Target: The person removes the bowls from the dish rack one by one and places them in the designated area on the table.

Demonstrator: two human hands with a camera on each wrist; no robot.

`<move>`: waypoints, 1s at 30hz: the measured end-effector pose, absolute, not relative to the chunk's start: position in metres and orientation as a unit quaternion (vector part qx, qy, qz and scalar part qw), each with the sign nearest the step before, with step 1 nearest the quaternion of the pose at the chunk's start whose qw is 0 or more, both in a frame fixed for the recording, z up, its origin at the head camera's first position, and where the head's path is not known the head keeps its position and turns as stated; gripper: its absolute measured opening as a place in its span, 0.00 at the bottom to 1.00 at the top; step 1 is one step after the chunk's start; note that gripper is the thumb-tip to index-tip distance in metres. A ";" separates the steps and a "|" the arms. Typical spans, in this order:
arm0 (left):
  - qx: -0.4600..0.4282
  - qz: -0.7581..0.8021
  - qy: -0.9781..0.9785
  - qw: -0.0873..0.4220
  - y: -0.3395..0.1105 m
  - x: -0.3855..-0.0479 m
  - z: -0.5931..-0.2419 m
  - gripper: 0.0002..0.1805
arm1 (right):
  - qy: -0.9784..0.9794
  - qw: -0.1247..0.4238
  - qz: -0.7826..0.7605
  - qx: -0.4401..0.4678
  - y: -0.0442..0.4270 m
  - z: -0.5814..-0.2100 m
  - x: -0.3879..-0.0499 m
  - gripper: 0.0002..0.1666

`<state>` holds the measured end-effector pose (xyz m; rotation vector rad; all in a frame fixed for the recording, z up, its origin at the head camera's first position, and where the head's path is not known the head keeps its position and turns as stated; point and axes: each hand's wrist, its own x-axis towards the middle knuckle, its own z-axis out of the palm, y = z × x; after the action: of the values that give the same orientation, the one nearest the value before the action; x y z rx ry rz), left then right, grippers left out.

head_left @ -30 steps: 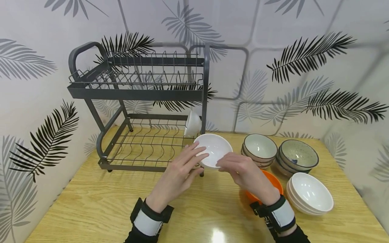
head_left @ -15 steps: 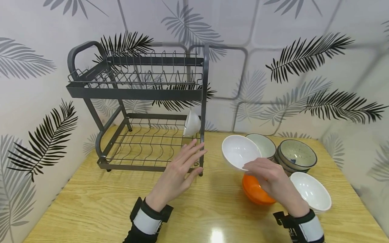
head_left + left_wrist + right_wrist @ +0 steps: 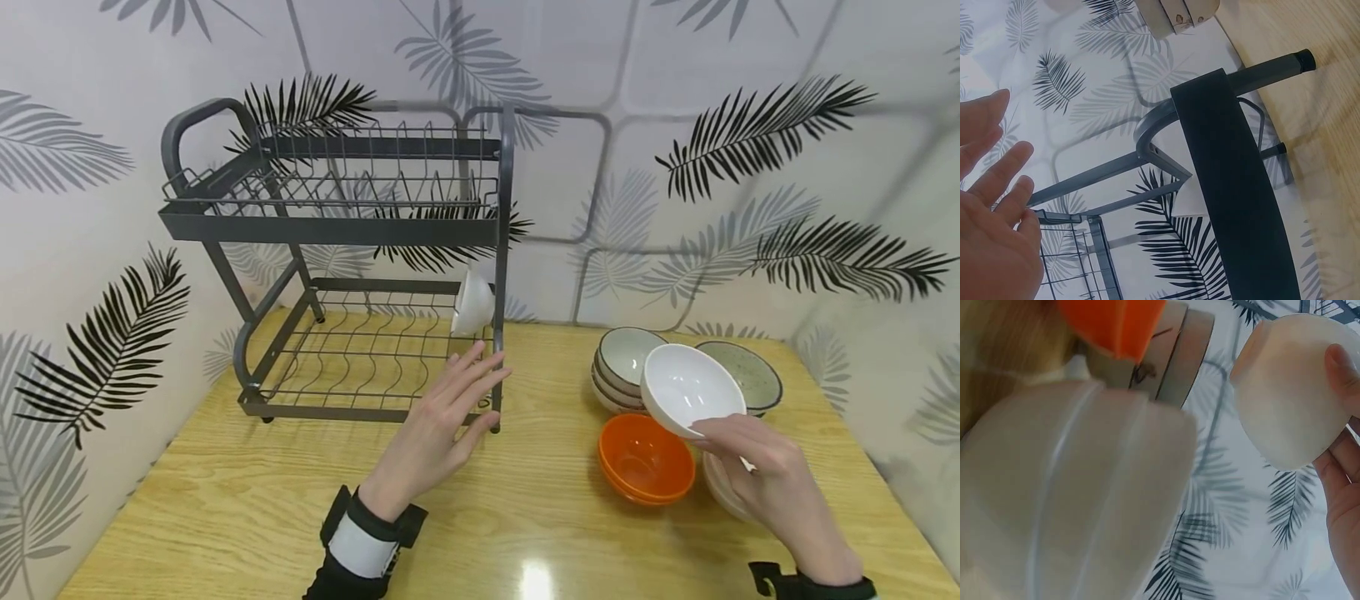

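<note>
A small white bowl (image 3: 693, 387) is pinched at its near rim by my right hand (image 3: 780, 475), raised over the stacks of bowls and tilted so its inside faces the head camera. The right wrist view shows the underside of this bowl (image 3: 1291, 394), with my thumb lying against its outer wall. My left hand (image 3: 438, 433) holds nothing; its fingers are extended in front of the lower right corner of a dark two-tier dish rack (image 3: 330, 229). Another white bowl (image 3: 472, 307) leans on its side at the right end of the lower tier.
Nested orange bowls (image 3: 647, 458) stand on the wooden table (image 3: 517, 517). Behind them is a stack of pale dark-rimmed bowls (image 3: 630, 358), with speckled green bowls (image 3: 750, 375) to its right. White stacked bowls (image 3: 723, 492) are partly covered by my right hand.
My right hand has carried the white bowl rightward, away from my left hand and the rack, to above the other bowls. My left hand has let go of that bowl and stayed by the rack.
</note>
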<state>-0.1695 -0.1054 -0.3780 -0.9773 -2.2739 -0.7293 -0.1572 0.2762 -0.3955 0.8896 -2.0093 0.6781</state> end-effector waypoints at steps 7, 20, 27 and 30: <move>-0.360 -0.268 -0.850 0.274 -0.105 -0.169 -0.378 0.28 | -0.802 0.417 0.276 0.327 0.301 -0.407 -0.145 0.31; -0.360 -0.268 -0.853 0.265 -0.104 -0.169 -0.379 0.29 | -0.807 0.443 0.267 0.285 0.328 -0.425 -0.129 0.34; -0.363 -0.272 -0.852 0.260 -0.103 -0.169 -0.380 0.29 | -0.836 0.407 0.257 0.262 0.339 -0.436 -0.119 0.37; -0.364 -0.273 -0.852 0.260 -0.103 -0.169 -0.380 0.28 | -0.834 0.413 0.253 0.264 0.343 -0.444 -0.119 0.36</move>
<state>-0.1691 -0.1028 -0.3802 -0.9848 -2.3079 -0.7401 -0.1192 0.3428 -0.4440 0.6635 -2.0981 0.6367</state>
